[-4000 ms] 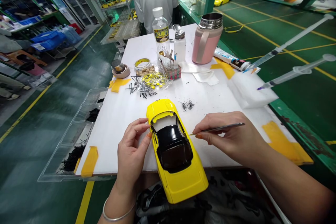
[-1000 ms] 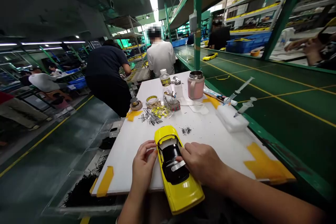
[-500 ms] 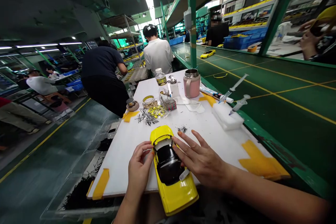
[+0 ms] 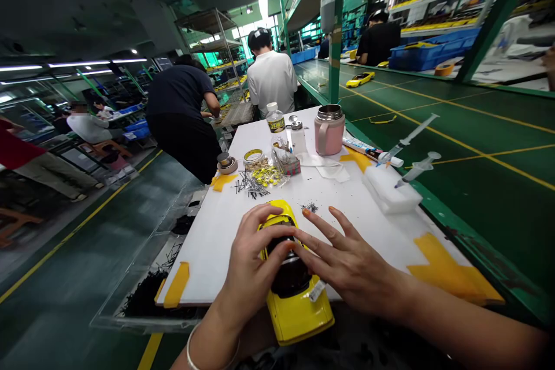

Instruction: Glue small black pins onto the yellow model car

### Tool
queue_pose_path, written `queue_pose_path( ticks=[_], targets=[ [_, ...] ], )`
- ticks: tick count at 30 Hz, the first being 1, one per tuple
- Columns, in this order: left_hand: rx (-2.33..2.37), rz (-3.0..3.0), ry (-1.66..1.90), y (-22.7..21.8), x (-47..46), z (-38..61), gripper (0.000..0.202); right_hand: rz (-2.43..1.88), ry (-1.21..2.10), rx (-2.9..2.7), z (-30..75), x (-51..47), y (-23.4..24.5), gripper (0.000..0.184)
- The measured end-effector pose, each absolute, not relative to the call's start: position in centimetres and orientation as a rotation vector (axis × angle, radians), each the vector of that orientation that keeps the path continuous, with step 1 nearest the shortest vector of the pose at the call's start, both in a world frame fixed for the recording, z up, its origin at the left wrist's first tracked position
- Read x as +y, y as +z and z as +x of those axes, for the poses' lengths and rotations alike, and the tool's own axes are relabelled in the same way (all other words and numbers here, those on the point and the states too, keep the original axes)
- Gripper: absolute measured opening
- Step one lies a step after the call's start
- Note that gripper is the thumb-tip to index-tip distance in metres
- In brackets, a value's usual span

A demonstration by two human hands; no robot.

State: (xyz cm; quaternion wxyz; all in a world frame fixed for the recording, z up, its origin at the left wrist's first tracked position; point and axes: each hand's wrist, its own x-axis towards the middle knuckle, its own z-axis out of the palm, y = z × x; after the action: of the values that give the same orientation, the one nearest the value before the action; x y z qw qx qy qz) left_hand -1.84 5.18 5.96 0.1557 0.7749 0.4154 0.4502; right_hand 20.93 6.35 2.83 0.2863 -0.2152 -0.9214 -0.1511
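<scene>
1. The yellow model sports car has a glossy black cabin. It sits at the middle of the bench's near edge, lengthwise, with its glossy near end jutting past that edge.
2. The left hand is clenched over the car, its fingers curled across the cabin. A metal bangle circles the wrist.
3. The right hand is spread, its fingers reaching over the cabin. A pale strip lies against the car's flank beneath it; I cannot tell whether this grip holds it.
4. Half a second ago the left hand gripped the car's side, leaving the cabin and far end in view. Now it covers most of both.
5. Just beyond the car lies a small pile of black specks. Farther along the bench are a white foam block, two syringes and a pink flask.
</scene>
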Motion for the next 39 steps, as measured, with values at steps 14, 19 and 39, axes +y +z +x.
queue_pose_path(
  ticks=[14, 19, 39],
  targets=[
    [1.128, 2.244, 0.807, 7.6, 10.7, 1.5, 0.019, -0.525, -0.35, -2.419, 22.8, 7.7, 3.0, 0.03],
    [1.118, 2.196, 0.808, 7.9, 12.7, 2.7, 0.024, -0.637, -0.401, -2.237, 24.7, 9.3, 3.8, 0.016],
    [1.148, 2.296, 0.751, 7.4, 14.2, 5.1, 0.017, -0.584, -0.36, -2.34, 25.5, 9.9, 2.0, 0.018]
  ],
)
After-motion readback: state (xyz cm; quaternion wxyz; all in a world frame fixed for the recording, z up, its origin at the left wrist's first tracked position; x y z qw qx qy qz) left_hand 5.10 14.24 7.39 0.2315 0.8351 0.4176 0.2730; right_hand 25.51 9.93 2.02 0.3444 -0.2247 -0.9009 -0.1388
